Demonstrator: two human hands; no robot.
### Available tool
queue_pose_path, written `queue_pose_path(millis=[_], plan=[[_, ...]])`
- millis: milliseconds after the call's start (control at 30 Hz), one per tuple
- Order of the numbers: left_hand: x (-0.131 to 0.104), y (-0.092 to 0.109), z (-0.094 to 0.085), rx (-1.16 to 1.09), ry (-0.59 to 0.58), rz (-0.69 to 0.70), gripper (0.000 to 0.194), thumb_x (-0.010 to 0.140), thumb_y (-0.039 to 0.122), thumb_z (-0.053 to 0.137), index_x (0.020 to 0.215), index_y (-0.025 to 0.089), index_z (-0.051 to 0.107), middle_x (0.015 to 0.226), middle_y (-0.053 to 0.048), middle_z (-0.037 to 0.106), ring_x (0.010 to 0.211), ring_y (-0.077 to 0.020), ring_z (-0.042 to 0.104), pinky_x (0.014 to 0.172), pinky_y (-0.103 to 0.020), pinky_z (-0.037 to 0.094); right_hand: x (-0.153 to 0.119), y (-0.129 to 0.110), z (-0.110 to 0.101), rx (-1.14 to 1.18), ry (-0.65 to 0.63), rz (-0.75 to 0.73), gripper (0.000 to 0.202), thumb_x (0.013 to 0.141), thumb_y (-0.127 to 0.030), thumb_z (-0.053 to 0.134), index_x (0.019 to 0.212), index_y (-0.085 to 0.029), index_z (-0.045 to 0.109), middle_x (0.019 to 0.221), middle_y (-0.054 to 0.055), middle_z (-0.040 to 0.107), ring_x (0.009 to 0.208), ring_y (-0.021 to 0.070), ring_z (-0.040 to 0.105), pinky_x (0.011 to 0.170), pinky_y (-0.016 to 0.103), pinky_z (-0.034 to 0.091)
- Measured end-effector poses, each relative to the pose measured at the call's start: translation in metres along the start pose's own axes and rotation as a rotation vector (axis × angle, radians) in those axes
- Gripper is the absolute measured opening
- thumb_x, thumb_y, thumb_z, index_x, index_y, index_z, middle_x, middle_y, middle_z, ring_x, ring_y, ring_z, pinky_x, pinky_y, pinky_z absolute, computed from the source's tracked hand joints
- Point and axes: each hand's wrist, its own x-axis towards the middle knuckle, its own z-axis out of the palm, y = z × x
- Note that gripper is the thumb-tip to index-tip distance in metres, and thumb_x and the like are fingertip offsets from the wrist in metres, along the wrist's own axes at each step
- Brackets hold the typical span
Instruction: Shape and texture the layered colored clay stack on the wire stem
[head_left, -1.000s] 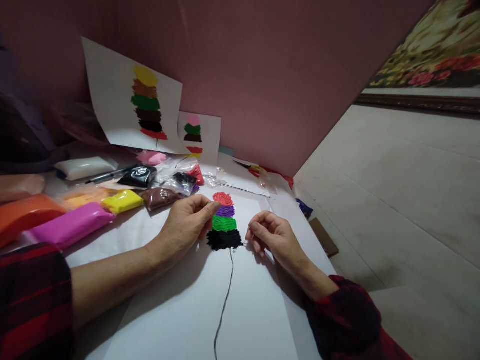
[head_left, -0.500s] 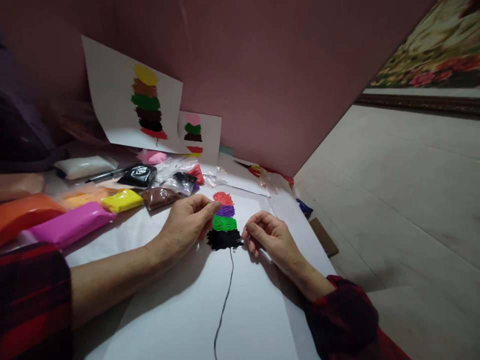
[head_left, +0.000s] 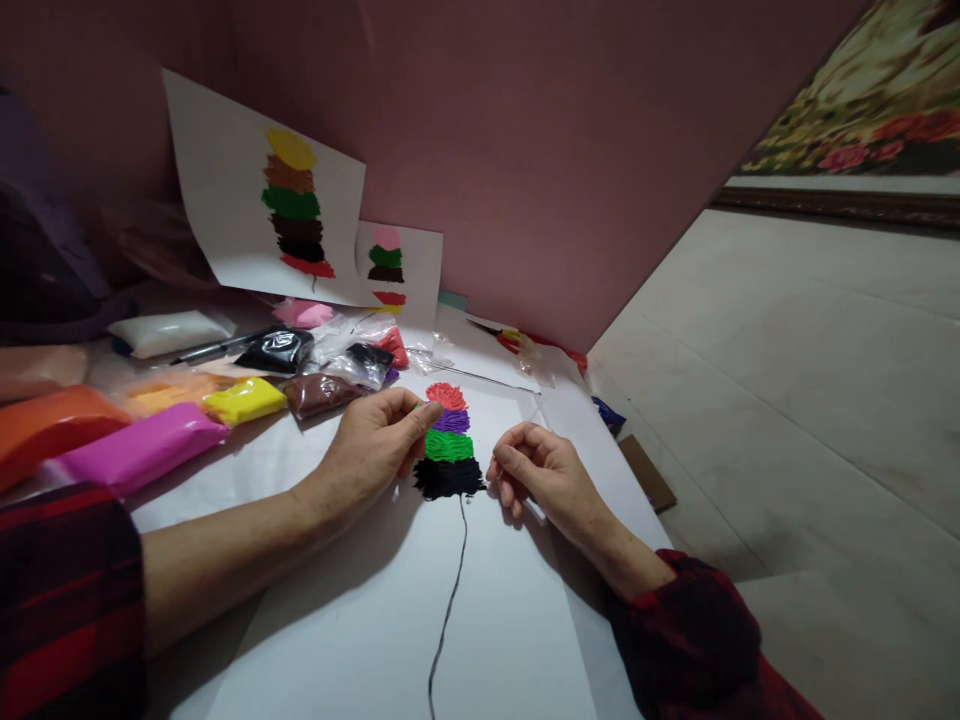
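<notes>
White paper [head_left: 390, 620] lies in front of me, bearing stacked bands of red [head_left: 447, 397], purple [head_left: 452, 421], bright green [head_left: 449, 446] and black clay [head_left: 449, 478]. A thin dark line runs down from the black band. My left hand [head_left: 381, 432] is at the left of the bands, thumb and forefinger pinched; anything between them is too small to make out. My right hand [head_left: 541, 470] is closed just right of the black band, fingers curled and thumb against the forefinger. What it holds, if anything, cannot be made out.
Bags of clay, among them magenta [head_left: 146, 450], yellow [head_left: 246, 401] and brown [head_left: 319, 396], lie at the left. Two sheets with coloured bands [head_left: 225, 190] lean against the pink wall. Scissors [head_left: 506, 338] and a thin rod [head_left: 484, 377] lie behind the paper.
My right hand has shifted very slightly to the right, away from the black band. My left hand stays in place.
</notes>
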Motion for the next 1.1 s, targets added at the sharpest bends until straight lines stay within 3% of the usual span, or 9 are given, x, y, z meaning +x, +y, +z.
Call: queue_pose_path(millis=[333, 500, 833, 1100], plan=[[0.0, -0.0008, 0.0002, -0.004, -0.006, 0.005, 0.03, 0.081, 0.036, 0.06, 0.06, 0.018, 0.049, 0.04, 0.007, 0.049, 0.032, -0.0046, 0.038, 0.033, -0.015, 0.028, 0.0001, 0.0003, -0.0034, -0.018, 0.036, 0.022, 0.027, 0.08, -0.04, 0.066, 0.075, -0.017, 0.053, 0.057, -0.001, 0.064, 0.031, 0.0067, 0.05, 0.027, 0.016, 0.041], [0.0003, -0.0018, -0.0002, -0.001, -0.012, 0.013, 0.03, 0.081, 0.037, 0.06, 0.06, 0.018, 0.049, 0.041, 0.007, 0.049, 0.031, -0.0046, 0.038, 0.033, -0.016, 0.028, 0.0, -0.0019, -0.0031, 0.01, 0.064, -0.044, 0.026, 0.079, -0.038, 0.068, 0.074, -0.017, 0.053, 0.061, -0.001, 0.065, 0.034, 0.0055, 0.051, 0.03, 0.015, 0.042], [-0.001, 0.0012, 0.0001, 0.009, -0.008, 0.011, 0.03, 0.081, 0.036, 0.06, 0.059, 0.019, 0.049, 0.04, 0.007, 0.049, 0.031, -0.0055, 0.038, 0.033, -0.017, 0.029, -0.0014, -0.0011, 0.0022, 0.045, -0.009, -0.03, 0.025, 0.079, -0.037, 0.068, 0.076, -0.018, 0.054, 0.063, 0.0, 0.066, 0.037, 0.0065, 0.053, 0.031, 0.016, 0.045], [-0.0008, 0.0009, 0.0002, -0.012, -0.007, -0.004, 0.031, 0.079, 0.038, 0.062, 0.059, 0.018, 0.049, 0.04, 0.008, 0.048, 0.033, -0.0056, 0.038, 0.035, -0.016, 0.029, -0.0001, 0.0027, -0.0007, 0.023, 0.004, 0.011, 0.026, 0.081, -0.039, 0.066, 0.075, -0.018, 0.053, 0.059, -0.001, 0.065, 0.032, 0.0079, 0.053, 0.028, 0.017, 0.043]])
